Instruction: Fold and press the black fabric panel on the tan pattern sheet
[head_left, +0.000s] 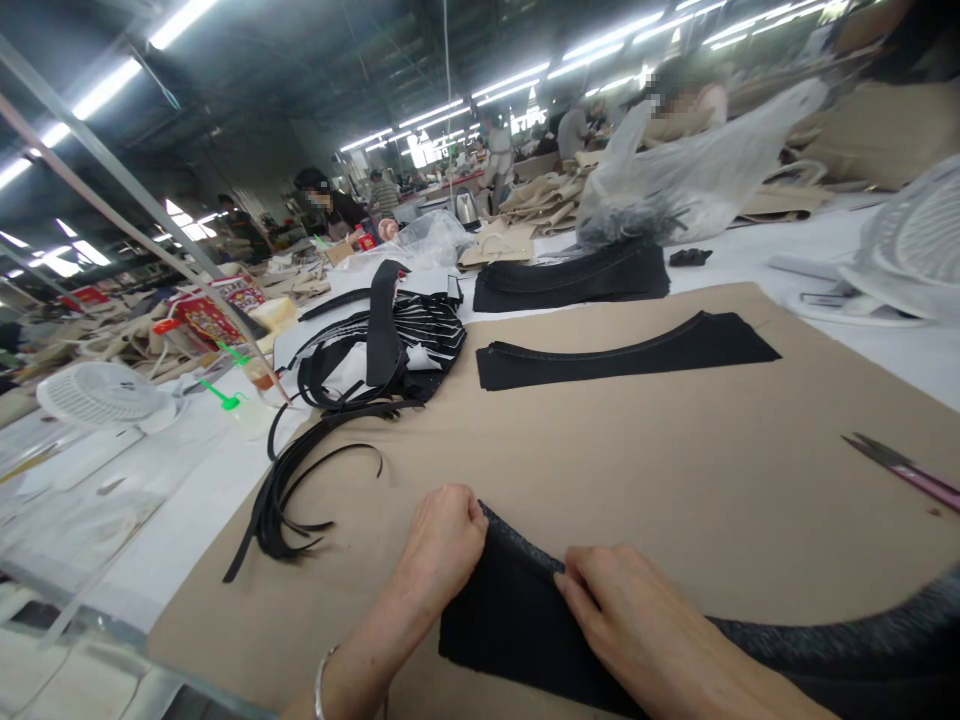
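White table (750,262) under a brown board (637,450). On the board: fabric (510,610) at the near edge, black panel (622,357) farther back, strips (271,515) left, scissors (904,468) right. On bare table: left fan (101,395), right fan (915,250), black stack (574,277), bag (675,180).

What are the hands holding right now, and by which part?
Both grip the black fabric piece by its upper edge: the left hand at its left end, the right hand just beside, fingers pinching the rim.
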